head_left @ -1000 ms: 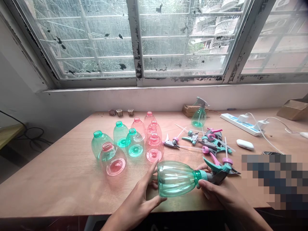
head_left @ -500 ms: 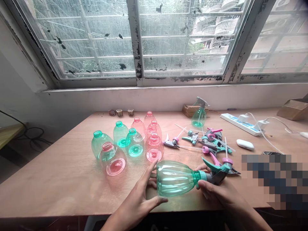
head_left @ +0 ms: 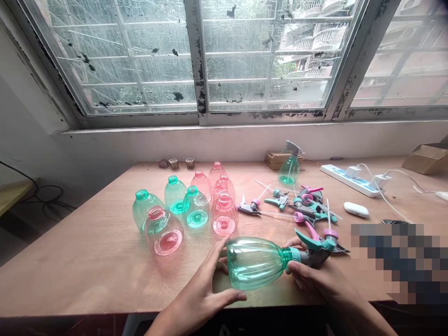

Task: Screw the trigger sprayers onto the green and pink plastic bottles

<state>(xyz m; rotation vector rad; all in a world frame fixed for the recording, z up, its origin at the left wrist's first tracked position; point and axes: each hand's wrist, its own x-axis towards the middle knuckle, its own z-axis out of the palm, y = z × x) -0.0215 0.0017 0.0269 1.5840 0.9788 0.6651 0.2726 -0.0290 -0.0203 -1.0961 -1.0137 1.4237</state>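
Observation:
I hold a clear green spray bottle [head_left: 254, 262] sideways just above the wooden table [head_left: 87, 261], near its front edge. My left hand [head_left: 201, 291] cups the bottle's base, with thumb and fingers curled around it. My right hand [head_left: 317, 277] grips the neck and the teal-and-grey trigger head [head_left: 313, 249] fitted on it. Behind stand several open green and pink bottles [head_left: 196, 207] without heads. To the right lies a heap of loose trigger heads [head_left: 304, 205] with dip tubes.
One finished green spray bottle [head_left: 290, 165] stands at the back by a small brown box. A white power strip [head_left: 350, 179] with cables, a white case [head_left: 356, 210] and a cardboard box [head_left: 425, 158] sit at the right. A window sill runs behind the table.
The bottle has turned slightly in my hands and its base dipped a little. My left thumb has slid further under it. Everything else stays put.

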